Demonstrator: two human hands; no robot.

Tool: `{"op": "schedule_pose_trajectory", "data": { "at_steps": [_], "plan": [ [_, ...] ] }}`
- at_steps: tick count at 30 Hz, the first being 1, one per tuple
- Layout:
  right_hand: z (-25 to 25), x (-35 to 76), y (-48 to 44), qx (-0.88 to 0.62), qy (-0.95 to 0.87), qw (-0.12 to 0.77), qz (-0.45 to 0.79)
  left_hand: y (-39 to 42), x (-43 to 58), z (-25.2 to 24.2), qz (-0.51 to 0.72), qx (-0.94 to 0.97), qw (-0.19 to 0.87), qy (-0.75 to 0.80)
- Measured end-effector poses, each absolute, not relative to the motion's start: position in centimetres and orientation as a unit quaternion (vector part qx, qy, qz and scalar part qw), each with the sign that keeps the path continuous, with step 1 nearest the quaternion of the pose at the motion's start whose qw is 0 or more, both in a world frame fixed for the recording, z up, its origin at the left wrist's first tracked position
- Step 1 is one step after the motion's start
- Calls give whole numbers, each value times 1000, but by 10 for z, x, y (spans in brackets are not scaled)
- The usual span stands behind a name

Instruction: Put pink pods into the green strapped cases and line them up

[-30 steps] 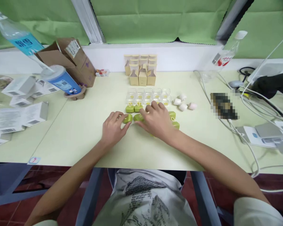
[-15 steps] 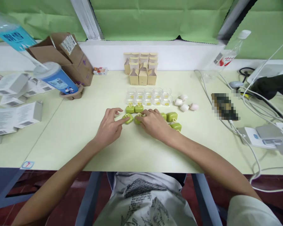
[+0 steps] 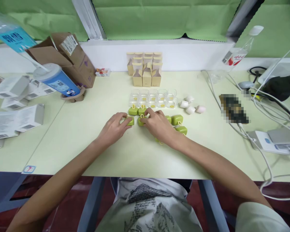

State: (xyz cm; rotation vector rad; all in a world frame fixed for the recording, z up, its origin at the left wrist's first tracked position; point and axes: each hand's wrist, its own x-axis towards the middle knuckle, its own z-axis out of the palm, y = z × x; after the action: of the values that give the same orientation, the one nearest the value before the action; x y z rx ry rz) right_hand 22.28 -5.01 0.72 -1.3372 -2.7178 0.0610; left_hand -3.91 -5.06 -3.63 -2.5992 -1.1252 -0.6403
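Note:
My left hand grips a small green case between thumb and fingers, at the left of the group. Beside it, my right hand has its thumb and fingers around another green case. Two green cases with yellow loops stand just behind, side by side. More green cases lie to the right, partly hidden by my right hand and wrist. Clear plastic cups with yellow marks stand in two rows behind the green cases.
Small open cardboard boxes stand by the wall. White and pinkish cases lie right of the cups. At left are a blue cup, a brown carton and white boxes. Cables and a bottle occupy the right.
My left hand has closed around the leftmost green case, which now sits straighter and slightly further left. My right hand has stayed at its case, with small finger movement.

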Motion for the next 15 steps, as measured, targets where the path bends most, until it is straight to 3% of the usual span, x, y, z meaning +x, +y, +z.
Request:
{"op": "schedule_pose_trajectory", "data": {
  "at_steps": [6,15],
  "plan": [
    [7,223,-48,-447,-891,68,30,-45,-39,-42,-268,-883,17,-385],
    [16,219,-46,-489,-859,113,99,-47,-33,-49,-399,-828,-47,-392]
  ]
}}
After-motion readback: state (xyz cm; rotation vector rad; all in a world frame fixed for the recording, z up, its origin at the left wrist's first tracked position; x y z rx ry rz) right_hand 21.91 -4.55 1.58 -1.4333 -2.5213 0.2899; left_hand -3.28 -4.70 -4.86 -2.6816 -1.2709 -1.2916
